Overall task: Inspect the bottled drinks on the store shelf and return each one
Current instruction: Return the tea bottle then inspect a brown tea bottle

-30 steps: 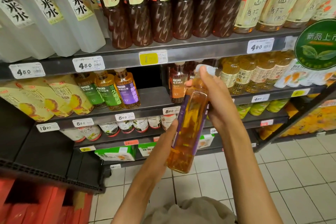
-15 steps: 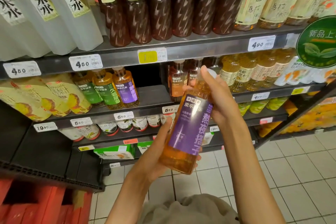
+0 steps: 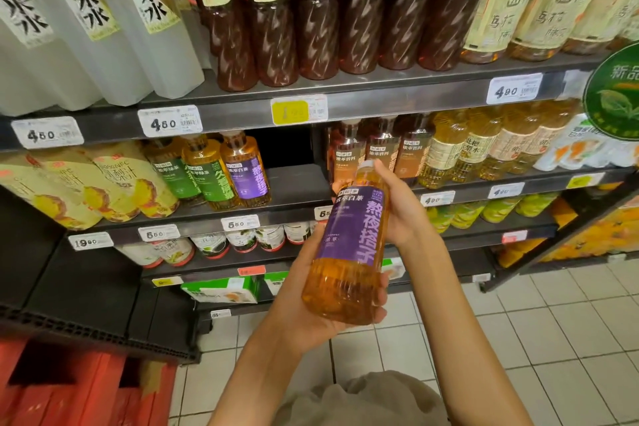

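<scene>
A purple-labelled amber tea bottle [image 3: 349, 245] is held tilted in front of the shelves, label facing me. My left hand [image 3: 311, 308] cups its base from below, fingers curled round the bottom. My right hand [image 3: 401, 207] grips its neck and shoulder from the right. On the middle shelf [image 3: 297, 188] stands a matching purple-labelled bottle [image 3: 245, 171] beside green-labelled ones [image 3: 204, 176]. A dark gap [image 3: 287, 152] lies just right of it.
Brown tea bottles [image 3: 377, 152] and yellow ones [image 3: 484, 145] fill the middle shelf's right side. The top shelf carries white bottles [image 3: 86, 21] and dark red ones [image 3: 311, 10]. Red crates [image 3: 76, 387] stand lower left; tiled floor [image 3: 518, 339] spreads on the right.
The bottle has been turned so its purple label faces me. My left hand has moved under the base and closed round it. The view has shifted slightly closer.
</scene>
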